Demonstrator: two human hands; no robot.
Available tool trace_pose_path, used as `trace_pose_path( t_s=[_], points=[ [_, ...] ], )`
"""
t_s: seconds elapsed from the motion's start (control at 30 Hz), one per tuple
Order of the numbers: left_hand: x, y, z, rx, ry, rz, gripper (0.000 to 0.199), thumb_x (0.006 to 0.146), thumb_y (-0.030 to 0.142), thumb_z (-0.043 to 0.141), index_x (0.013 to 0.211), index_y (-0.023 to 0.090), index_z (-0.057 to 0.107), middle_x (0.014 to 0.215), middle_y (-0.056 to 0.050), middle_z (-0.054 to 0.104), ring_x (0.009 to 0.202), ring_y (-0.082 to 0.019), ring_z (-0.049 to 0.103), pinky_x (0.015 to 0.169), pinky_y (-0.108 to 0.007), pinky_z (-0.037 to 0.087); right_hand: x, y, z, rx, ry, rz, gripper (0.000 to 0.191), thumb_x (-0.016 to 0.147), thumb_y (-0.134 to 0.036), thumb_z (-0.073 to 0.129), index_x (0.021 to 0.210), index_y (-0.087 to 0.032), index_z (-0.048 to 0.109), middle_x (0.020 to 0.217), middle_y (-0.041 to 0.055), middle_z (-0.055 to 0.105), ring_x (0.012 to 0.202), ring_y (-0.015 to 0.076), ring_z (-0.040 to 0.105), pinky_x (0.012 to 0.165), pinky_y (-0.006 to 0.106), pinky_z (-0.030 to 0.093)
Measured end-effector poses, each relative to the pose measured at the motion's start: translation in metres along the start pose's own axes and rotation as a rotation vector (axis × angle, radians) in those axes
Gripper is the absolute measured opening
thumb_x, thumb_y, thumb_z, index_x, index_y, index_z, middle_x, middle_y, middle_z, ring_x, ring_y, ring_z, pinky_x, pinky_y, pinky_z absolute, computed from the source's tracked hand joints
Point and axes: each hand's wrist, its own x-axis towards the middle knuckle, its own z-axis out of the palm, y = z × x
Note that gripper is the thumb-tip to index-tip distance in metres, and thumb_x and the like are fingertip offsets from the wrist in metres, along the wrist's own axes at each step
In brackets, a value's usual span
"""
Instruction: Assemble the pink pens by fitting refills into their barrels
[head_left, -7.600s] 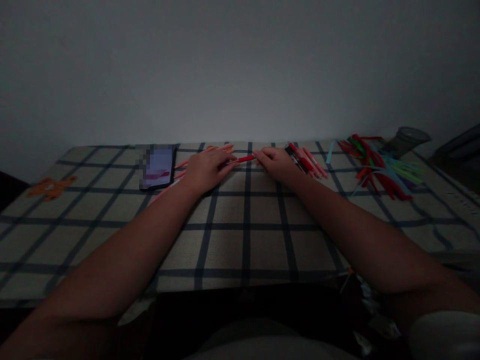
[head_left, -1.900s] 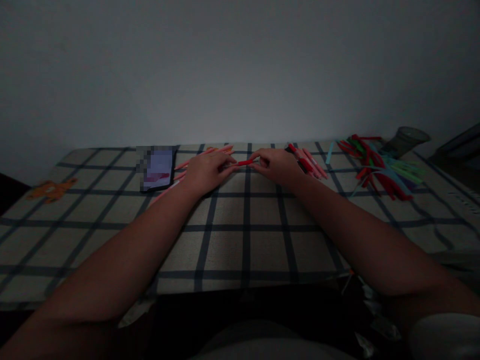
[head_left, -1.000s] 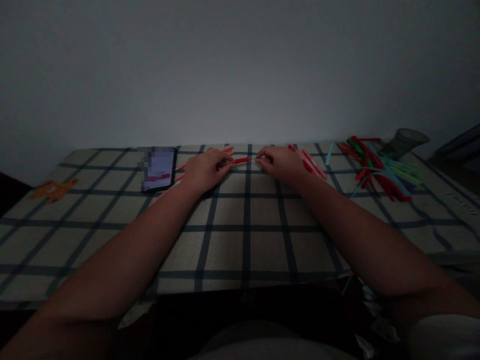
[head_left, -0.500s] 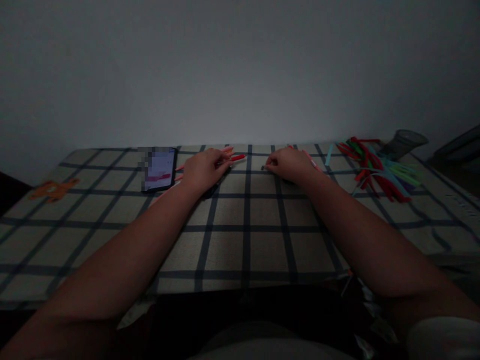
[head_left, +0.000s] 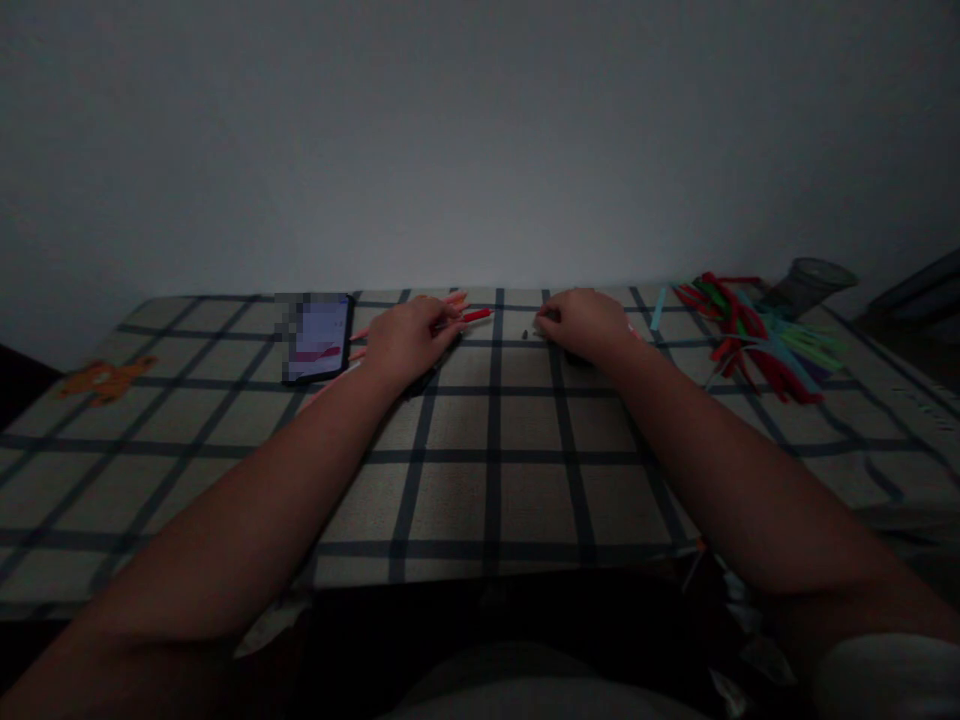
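Observation:
My left hand (head_left: 412, 335) rests on the checked cloth with its fingers drawn together, beside a red pen-like stick (head_left: 476, 315) and pale pink sticks (head_left: 454, 298). A dark object (head_left: 424, 382) lies partly under that hand. My right hand (head_left: 585, 322) is closed, thumb and forefinger together near the cloth; whatever they pinch is too small to make out. Just left of its fingertips lies a tiny dark bit (head_left: 524, 335). Another dark object (head_left: 576, 360) shows beneath the right palm, mostly hidden.
A phone (head_left: 321, 338) lies left of my left hand, and an orange figure (head_left: 107, 381) farther left. On the right are a light blue strip (head_left: 658, 309), a pile of red, green and blue strips (head_left: 757, 340) and a tilted clear cup (head_left: 810, 285). A wall stands behind the table.
My right hand has shifted slightly right, away from the tiny dark bit, and turned a little. My left hand looks unmoved.

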Motion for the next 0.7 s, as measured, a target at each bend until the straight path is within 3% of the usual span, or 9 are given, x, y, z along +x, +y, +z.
trace_pose_path(
  t_s=[0.07,0.13,0.23,0.33,0.7],
  points=[
    [0.000,0.001,-0.001,-0.010,-0.010,0.019,0.031,0.103,0.045,0.068,0.123,0.025,0.083,0.115,-0.009,0.084,0.105,-0.029,0.077,0.090,-0.039,0.055,0.001,0.002,0.001,0.097,0.141,-0.006,0.035,0.104,-0.036,0.059,0.117,-0.022,0.088,0.115,0.0140,0.085,0.101,0.0307,0.074,0.082,0.039,0.052],
    [0.000,0.002,-0.002,-0.023,-0.020,0.047,0.029,0.103,0.043,0.069,0.121,0.026,0.084,0.117,-0.009,0.084,0.105,-0.029,0.077,0.091,-0.039,0.056,0.002,0.002,0.002,0.193,0.213,-0.099,0.037,0.106,-0.037,0.056,0.122,-0.021,0.086,0.117,0.0138,0.084,0.102,0.0293,0.073,0.083,0.038,0.051],
    [0.000,0.001,-0.001,-0.037,-0.023,0.116,0.027,0.103,0.042,0.069,0.120,0.027,0.084,0.122,-0.008,0.084,0.110,-0.028,0.077,0.096,-0.039,0.057,0.001,0.000,0.005,0.254,0.170,-0.321,0.039,0.106,-0.038,0.060,0.133,-0.020,0.082,0.119,0.0132,0.083,0.103,0.0274,0.071,0.086,0.036,0.048],
    [0.000,-0.002,0.002,-0.040,-0.021,0.180,0.027,0.104,0.043,0.068,0.119,0.028,0.085,0.123,-0.007,0.085,0.116,-0.027,0.077,0.104,-0.039,0.057,0.000,-0.003,0.010,0.241,0.102,-0.441,0.038,0.106,-0.036,0.062,0.135,-0.021,0.081,0.116,0.0122,0.083,0.103,0.0262,0.070,0.087,0.035,0.046],
    [-0.002,-0.002,0.001,-0.036,-0.027,0.215,0.029,0.106,0.044,0.066,0.122,0.029,0.084,0.131,-0.006,0.083,0.123,-0.028,0.076,0.108,-0.039,0.056,0.003,-0.004,0.013,0.234,0.042,-0.442,0.030,0.104,-0.028,0.060,0.120,-0.020,0.083,0.117,0.0119,0.082,0.107,0.0268,0.070,0.090,0.036,0.047]
  ],
)
